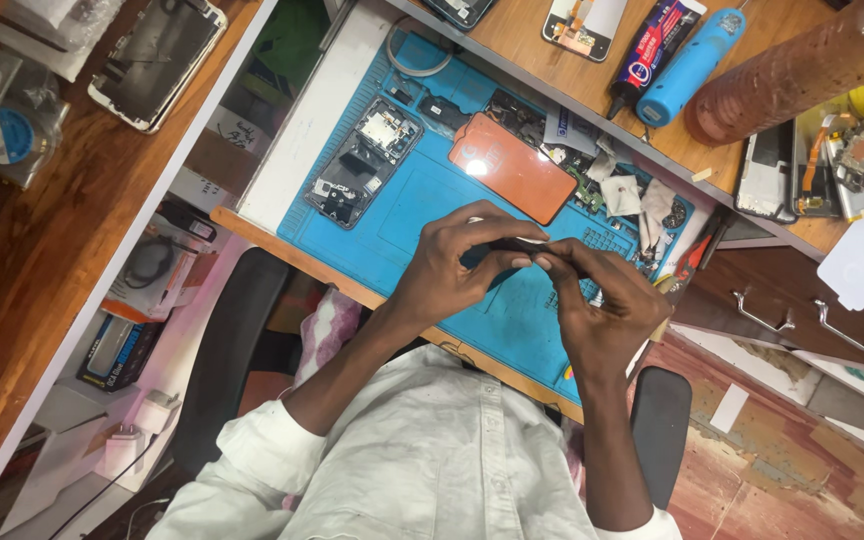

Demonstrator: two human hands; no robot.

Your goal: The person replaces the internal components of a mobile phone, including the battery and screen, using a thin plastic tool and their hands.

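Holding a small dark part (500, 247) up over the blue work mat (422, 215), we pinch it w/ both hands. Our left hand (452, 262) is closed on its left end, thumb under, fingers curled on top. Our right hand (597, 305) is closed on the right end, fingertips touching the left ones. A thin white bit sticks out at the top of the part; we can't tell what it is.

The mat lies on a white-edged desk (302, 130) w/ a wood front lip. On the mat, far left, sits an opened phone (364, 160) w/ its insides showing. Near the middle lies an orange-red phone cover (512, 167), shiny side up. Small loose bits and white scraps (632, 195) pile up on the right of the mat.

Behind the mat is a wood shelf (512, 40) w/ a blue tool (687, 65), a glue tube (647, 50) and more phone parts. A second wood counter (52, 240) runs down the left side, w/ a phone frame (157, 60) on it. Drawers w/ metal handles (802, 320) are on the right. Below are our white shirt (432, 460) and a black chair (227, 360).
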